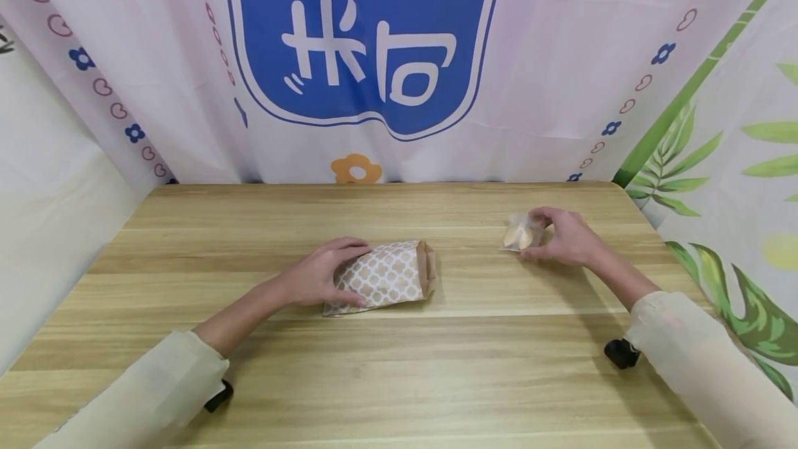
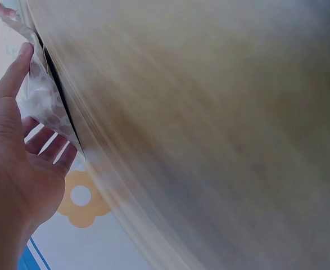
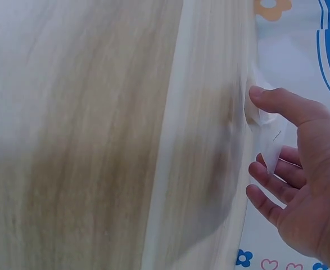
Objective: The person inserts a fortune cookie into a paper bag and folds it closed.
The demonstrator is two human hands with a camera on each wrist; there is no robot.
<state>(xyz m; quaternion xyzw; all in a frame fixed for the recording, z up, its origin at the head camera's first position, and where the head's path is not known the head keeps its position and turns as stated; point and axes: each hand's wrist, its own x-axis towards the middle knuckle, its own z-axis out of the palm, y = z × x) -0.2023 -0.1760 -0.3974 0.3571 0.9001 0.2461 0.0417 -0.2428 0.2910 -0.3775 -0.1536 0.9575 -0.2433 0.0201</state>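
Note:
A brown paper bag (image 1: 388, 274) with a white lattice pattern lies on its side on the wooden table (image 1: 374, 380), its open mouth facing right. My left hand (image 1: 319, 274) grips its left end, thumb along the near side and fingers over the far side. In the left wrist view the same bag (image 2: 44, 104) sits between thumb and fingers. Farther right, my right hand (image 1: 566, 238) holds a small clear packet (image 1: 519, 234) with pale, cookie-like rounds inside. In the right wrist view the thumb is on one side of the packet (image 3: 270, 147) and the fingers on the other.
Behind the table's far edge hangs a white curtain (image 1: 536, 102) with a blue printed panel (image 1: 349, 19). A leaf-patterned cloth (image 1: 748, 227) hangs at the right. Black wrist straps (image 1: 621, 353) show under the pale sleeves (image 1: 692, 345).

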